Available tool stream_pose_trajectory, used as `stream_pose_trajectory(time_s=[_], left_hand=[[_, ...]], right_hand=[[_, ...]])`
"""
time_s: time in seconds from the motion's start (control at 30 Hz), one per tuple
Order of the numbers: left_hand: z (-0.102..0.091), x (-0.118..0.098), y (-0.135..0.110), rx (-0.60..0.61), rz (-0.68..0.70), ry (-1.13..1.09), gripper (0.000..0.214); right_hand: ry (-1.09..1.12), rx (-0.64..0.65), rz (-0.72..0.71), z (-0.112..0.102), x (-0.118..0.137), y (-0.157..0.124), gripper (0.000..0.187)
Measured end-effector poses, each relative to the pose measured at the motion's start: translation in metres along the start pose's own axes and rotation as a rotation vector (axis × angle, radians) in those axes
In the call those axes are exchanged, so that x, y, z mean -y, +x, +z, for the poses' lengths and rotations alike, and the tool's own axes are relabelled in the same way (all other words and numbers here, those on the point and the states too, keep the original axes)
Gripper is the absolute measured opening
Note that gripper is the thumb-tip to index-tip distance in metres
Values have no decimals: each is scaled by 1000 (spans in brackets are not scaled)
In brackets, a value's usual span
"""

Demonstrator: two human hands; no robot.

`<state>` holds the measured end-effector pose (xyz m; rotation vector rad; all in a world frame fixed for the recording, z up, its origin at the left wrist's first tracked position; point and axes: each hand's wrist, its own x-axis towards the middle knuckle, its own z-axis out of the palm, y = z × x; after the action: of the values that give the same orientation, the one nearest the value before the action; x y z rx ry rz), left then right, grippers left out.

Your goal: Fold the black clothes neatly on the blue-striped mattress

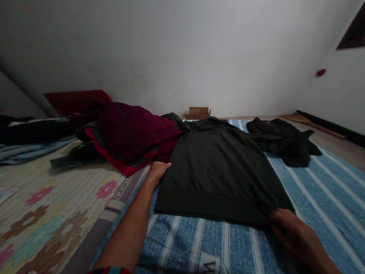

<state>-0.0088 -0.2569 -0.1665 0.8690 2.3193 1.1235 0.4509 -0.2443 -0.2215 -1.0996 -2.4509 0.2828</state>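
A dark green garment (pixel 216 167) lies spread flat on a blue striped sheet (pixel 327 190). My left hand (pixel 158 169) rests on the garment's left side edge, fingers closed over the fabric. My right hand (pixel 291 228) pinches the bottom right corner of its hem. The garment's upper part reaches back toward the wall.
A maroon and red garment (pixel 131 133) is heaped to the left. A black garment (pixel 285 139) lies crumpled at the right. A floral sheet (pixel 51 201) covers the left. A small cardboard box (pixel 198 112) stands by the wall, and a red cushion (pixel 71 101) at the back left.
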Motion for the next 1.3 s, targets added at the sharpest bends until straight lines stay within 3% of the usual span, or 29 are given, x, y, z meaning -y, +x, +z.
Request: stream_pose_trajectory(time_s=[0.3,0.67,0.9,1.03,1.13,1.2,1.3], left_hand=[[12,2,9,-67,129,249,17],[17,-12,-2,-91,216,501,33],[15,-20,12,-150,128,450,4],[10,-14,25,-195,29,291,9],[5,-14,26,-202,-15,142,10],[2,-16,25,-187,-32,77,11],[-1,-20,27,-162,-28,45,9]], right_hand=[[-25,0,-5,8,-6,1,10],[-43,-19,-40,7,-4,5,11],[22,-24,-12,3,3,8,14],[136,54,15,-7,7,12,14],[274,99,117,-20,9,19,23],[295,23,234,-28,5,28,32],[145,-151,470,-38,-13,52,38]])
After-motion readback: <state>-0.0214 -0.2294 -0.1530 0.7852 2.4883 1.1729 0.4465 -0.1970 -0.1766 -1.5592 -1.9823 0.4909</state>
